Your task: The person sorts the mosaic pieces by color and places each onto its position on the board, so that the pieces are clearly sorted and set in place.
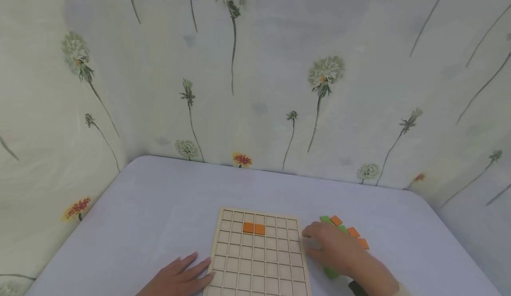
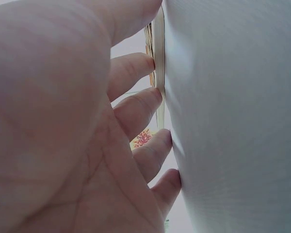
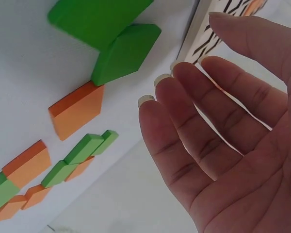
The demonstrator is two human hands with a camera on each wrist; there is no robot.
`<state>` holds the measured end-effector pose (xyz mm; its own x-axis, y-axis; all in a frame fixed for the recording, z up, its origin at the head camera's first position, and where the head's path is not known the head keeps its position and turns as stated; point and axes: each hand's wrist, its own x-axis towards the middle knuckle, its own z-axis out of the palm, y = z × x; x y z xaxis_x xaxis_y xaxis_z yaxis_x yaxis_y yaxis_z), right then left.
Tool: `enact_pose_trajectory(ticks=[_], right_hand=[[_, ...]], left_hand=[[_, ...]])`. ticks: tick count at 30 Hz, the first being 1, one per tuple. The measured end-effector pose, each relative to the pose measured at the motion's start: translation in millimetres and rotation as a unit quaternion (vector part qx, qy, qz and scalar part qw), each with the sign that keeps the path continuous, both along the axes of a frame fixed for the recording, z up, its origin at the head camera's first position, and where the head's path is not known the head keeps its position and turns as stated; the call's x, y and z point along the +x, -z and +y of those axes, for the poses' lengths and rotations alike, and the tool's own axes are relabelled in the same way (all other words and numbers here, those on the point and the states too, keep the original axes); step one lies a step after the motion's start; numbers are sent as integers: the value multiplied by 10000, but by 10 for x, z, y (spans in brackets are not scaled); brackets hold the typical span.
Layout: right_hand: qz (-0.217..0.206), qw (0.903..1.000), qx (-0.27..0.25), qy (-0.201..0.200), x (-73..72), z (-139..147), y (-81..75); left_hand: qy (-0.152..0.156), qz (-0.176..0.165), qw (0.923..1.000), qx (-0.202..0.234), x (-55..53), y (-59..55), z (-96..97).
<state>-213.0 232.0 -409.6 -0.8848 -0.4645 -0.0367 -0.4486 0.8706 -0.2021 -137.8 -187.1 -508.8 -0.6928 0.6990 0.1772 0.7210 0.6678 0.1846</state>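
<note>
A wooden grid board (image 1: pixel 258 268) lies on the table, with two orange square tiles (image 1: pixel 248 227) side by side in cells near its far edge. My left hand (image 1: pixel 179 276) rests at the board's left edge, fingers spread, and its fingertips touch the edge. Just right of the board, my right hand (image 1: pixel 335 247) hovers over a scatter of loose tiles. In the right wrist view its fingers are gently bent, thumb apart, holding nothing. Green tiles (image 3: pixel 128 51) and orange tiles (image 3: pixel 78 110) lie close by that hand; in the head view it partly hides them.
A pale cloth covers the table (image 1: pixel 167 207). Behind it stands a backdrop (image 1: pixel 263 65) printed with dandelions and red flowers. A dark object (image 1: pixel 356 288) shows beside my right wrist at the bottom. Loose orange tiles (image 1: pixel 353 232) lie beyond the right hand.
</note>
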Motion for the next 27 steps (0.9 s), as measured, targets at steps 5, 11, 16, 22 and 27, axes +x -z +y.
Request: enact_pose_trajectory(ticks=[5, 11, 16, 22, 27], right_hand=[[100, 9999, -44, -78, 12, 69, 1], [237, 9997, 38, -41, 17, 141, 34], [203, 9991, 140, 332, 36, 177, 13], [230, 9989, 162, 379, 25, 245, -9], [-56, 9973, 218, 705, -4, 273, -20]], left_hand=[[-30, -14, 9999, -108, 0, -22, 9], [-27, 27, 9999, -136, -1, -20, 9], [-57, -16, 9999, -147, 2, -31, 17], [-84, -168, 9998, 25, 14, -33, 11], [-54, -52, 10000, 55, 8, -22, 3]])
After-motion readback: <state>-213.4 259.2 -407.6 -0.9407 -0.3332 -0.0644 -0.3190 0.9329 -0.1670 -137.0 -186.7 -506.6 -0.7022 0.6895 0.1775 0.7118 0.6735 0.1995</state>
